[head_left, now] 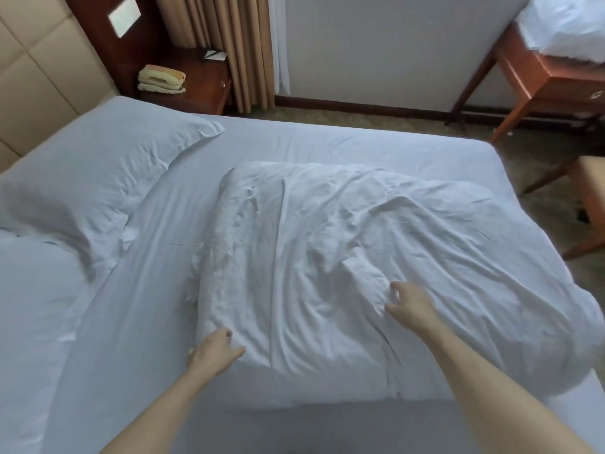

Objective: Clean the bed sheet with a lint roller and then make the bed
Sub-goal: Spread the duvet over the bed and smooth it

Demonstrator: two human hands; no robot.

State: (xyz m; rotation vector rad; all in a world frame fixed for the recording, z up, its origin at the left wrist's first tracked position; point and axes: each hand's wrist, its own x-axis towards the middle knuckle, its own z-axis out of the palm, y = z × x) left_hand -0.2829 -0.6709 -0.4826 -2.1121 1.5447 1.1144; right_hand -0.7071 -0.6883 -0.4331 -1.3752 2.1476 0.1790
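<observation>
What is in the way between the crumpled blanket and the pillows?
Nothing visible. The strip of bed sheet between the blanket and the pillows is bare, only lightly wrinkled. The left hand and right hand are both right at the blanket.

Duvet point(343, 257) lay bunched on bed sheet point(327, 139), pillow point(98, 178) left; nightstand point(203, 83) with phone point(162, 79) far left.

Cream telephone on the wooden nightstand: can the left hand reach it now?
Probably not: the cream telephone sits beyond the white bed, while the left hand is at the crumpled white duvet's near corner.
</observation>
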